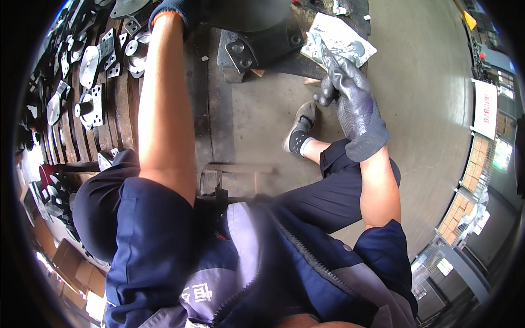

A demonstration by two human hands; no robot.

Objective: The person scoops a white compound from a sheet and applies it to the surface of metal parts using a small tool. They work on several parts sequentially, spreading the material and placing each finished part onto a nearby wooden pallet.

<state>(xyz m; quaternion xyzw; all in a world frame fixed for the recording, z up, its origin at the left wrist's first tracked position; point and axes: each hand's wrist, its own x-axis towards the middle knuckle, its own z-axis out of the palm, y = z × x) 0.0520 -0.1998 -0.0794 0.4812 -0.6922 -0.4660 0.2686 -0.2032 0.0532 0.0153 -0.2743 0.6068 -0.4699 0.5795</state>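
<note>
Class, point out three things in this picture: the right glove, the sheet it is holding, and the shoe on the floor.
Right glove (358, 112), head view, back of the hand.
Sheet (342, 39), head view, crumpled middle.
Shoe (299, 128), head view, upper.

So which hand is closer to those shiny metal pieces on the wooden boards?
The left hand. It reaches up in its dark glove beside the silver metal plates lying on the brown wooden slats. The right hand is far across, already pinching a crumpled grey sheet.

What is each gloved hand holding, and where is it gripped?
The right hand pinches a crumpled grey sheet at its lower left edge. The left hand is mostly cut off; cannot tell.
</note>
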